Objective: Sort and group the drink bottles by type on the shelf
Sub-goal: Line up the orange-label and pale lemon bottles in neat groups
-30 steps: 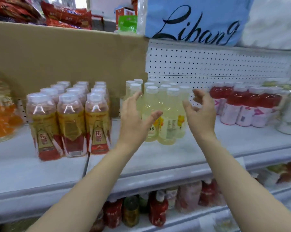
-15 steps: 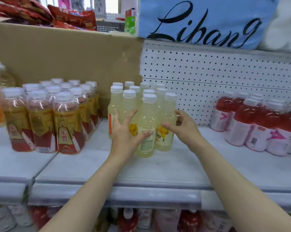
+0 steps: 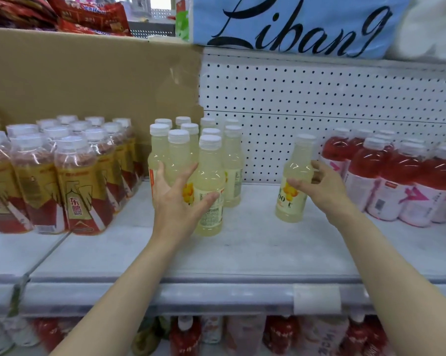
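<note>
Gripping 1 pale yellow bottle [image 3: 295, 181], right hand [image 3: 319, 187] tilts it.

This is a shop, a small grocery or convenience store by the look of it. A white metal retail shelf [image 3: 255, 255] runs across the middle of the frame, backed by a white pegboard panel [image 3: 319, 98] at upper right. A blank price-tag holder [image 3: 316, 299] is clipped to its front edge. Stock stands in bulk rows: red-and-gold labelled bottles [image 3: 80, 186] at left, pale yellow drink bottles [image 3: 209, 186] in the centre, red drink bottles [image 3: 396, 181] at right. Red snack packets [image 3: 88, 14] lie at upper left, and more bottles fill the lower shelf [image 3: 216, 332] along the bottom.
</note>
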`<state>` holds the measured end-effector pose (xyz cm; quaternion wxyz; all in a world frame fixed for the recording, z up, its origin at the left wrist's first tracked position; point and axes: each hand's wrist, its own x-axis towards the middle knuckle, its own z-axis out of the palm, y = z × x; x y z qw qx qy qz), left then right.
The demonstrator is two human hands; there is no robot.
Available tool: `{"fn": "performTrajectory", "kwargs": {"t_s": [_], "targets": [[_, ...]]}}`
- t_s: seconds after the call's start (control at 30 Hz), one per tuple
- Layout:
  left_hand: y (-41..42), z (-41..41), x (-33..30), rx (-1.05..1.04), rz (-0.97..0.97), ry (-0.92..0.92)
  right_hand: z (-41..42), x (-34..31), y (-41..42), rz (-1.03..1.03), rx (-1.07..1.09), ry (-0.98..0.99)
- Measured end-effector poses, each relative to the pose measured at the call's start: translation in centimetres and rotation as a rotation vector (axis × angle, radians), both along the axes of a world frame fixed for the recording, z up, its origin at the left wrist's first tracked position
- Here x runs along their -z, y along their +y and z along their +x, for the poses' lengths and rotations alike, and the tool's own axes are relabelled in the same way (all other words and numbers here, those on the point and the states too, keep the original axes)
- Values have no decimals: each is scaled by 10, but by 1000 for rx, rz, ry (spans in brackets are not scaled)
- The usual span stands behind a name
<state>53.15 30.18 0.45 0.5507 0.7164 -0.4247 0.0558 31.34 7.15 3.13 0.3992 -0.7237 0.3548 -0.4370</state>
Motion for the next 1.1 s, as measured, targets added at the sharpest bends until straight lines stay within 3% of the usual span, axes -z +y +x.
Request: {"fn": "performTrajectory", "kwargs": {"t_s": [0.7, 1.1], "targets": [[2, -5, 6, -11, -19, -18, 95, -10, -43, 180, -261, -40], [-3, -4, 4, -20, -5, -17, 126, -7, -65, 70, -175, 3]]}}
